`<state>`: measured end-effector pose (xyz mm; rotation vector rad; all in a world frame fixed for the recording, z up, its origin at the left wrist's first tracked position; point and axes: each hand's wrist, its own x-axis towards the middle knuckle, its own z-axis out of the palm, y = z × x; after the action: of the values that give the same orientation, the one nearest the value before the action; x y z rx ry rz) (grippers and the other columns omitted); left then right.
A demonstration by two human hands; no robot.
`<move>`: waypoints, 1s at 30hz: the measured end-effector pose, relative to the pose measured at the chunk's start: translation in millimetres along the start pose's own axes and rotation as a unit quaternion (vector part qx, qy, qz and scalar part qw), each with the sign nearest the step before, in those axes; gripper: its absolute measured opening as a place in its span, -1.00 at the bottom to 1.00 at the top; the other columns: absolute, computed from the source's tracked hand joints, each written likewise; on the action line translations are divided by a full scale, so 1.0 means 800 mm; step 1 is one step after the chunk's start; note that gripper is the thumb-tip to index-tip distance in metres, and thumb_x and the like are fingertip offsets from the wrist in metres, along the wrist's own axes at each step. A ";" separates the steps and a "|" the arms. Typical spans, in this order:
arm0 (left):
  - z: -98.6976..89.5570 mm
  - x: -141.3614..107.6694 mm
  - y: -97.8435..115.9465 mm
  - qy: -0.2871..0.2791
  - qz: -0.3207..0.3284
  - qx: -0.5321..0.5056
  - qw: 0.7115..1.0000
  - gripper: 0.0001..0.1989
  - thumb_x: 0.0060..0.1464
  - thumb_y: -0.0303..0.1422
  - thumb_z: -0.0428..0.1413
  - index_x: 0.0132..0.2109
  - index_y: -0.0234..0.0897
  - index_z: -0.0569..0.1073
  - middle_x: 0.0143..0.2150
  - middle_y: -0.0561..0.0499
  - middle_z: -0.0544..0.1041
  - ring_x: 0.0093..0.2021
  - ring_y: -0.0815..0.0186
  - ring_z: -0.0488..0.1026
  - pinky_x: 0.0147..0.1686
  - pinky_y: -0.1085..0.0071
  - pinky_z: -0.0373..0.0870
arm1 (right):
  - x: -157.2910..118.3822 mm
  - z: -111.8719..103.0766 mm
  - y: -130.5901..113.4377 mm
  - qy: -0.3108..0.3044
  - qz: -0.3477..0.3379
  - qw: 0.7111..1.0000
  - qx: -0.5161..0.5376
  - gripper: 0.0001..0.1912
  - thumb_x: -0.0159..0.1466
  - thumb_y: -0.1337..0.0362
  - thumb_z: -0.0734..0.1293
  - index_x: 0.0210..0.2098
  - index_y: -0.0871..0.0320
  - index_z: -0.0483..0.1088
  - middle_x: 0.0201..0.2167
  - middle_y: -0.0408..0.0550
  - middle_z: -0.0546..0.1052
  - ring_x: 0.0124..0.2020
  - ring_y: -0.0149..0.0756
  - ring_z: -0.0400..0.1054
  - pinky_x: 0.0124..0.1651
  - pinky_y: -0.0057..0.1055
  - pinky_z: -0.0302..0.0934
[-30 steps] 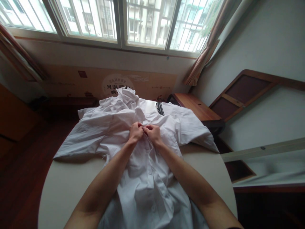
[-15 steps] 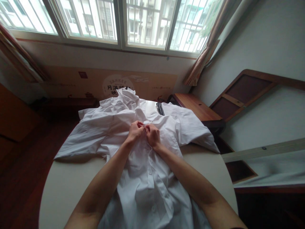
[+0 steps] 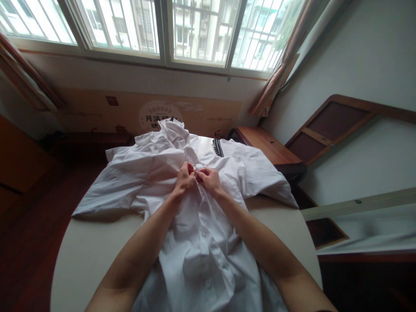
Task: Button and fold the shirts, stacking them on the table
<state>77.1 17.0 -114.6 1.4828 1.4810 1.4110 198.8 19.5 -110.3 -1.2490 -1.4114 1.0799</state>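
A white button-up shirt (image 3: 191, 255) lies spread out, front side up, with its sleeves to both sides and its hem toward me. My left hand (image 3: 186, 177) pinches the front edge of the shirt near the upper chest. Close against it, my right hand (image 3: 208, 178) is closed on the same placket, fingertips almost meeting the left ones. Whatever small button lies between the fingertips is hidden. Lower on the placket a button (image 3: 208, 283) shows. A dark striped strip (image 3: 218, 147) sits near the collar.
Beneath the shirt is a round pale table (image 3: 81, 260). Behind it stand a printed cardboard panel (image 3: 221, 108) and a barred window (image 3: 201, 34). To the right are a wooden bench (image 3: 269, 145) and a brown-framed piece (image 3: 331, 125) leaning on the wall.
Both hands stay at the same spot on the placket. The right fingers have shifted slightly and look straighter, and the shirt front below has moved a little.
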 end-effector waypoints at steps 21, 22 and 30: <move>-0.004 0.009 -0.009 0.016 -0.043 -0.130 0.990 -0.79 -0.23 -0.43 0.20 -0.42 -0.29 0.30 -0.50 0.15 0.35 -0.48 0.46 0.30 -0.43 0.52 0.24 | -0.005 0.003 -0.014 0.005 0.087 0.983 0.160 -0.80 -0.13 0.28 0.44 -0.49 0.21 0.42 -0.63 -0.19 0.45 -0.61 -0.45 0.29 -0.51 -0.48 0.20; -0.005 0.009 -0.009 0.015 -0.039 -0.128 0.991 -0.79 -0.23 -0.42 0.20 -0.42 -0.29 0.30 -0.49 0.14 0.36 -0.47 0.45 0.32 -0.42 0.52 0.25 | -0.005 0.003 -0.015 0.007 0.081 0.984 0.162 -0.78 -0.12 0.26 0.45 -0.49 0.21 0.42 -0.62 -0.18 0.45 -0.60 -0.44 0.30 -0.50 -0.47 0.21; -0.005 0.002 0.000 -0.009 -0.100 -0.287 0.953 -0.68 -0.29 -0.40 0.21 -0.41 -0.26 0.20 -0.48 0.18 0.34 -0.50 0.50 0.29 -0.44 0.54 0.25 | -0.001 0.006 -0.009 -0.067 0.124 0.951 0.276 -0.64 -0.22 0.16 0.54 -0.54 0.21 0.38 -0.66 -0.25 0.39 -0.62 -0.53 0.22 -0.49 -0.53 0.16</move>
<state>72.9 17.6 -113.2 0.9512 1.0425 1.5248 193.0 17.6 -104.1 -0.9629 -0.9547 1.6235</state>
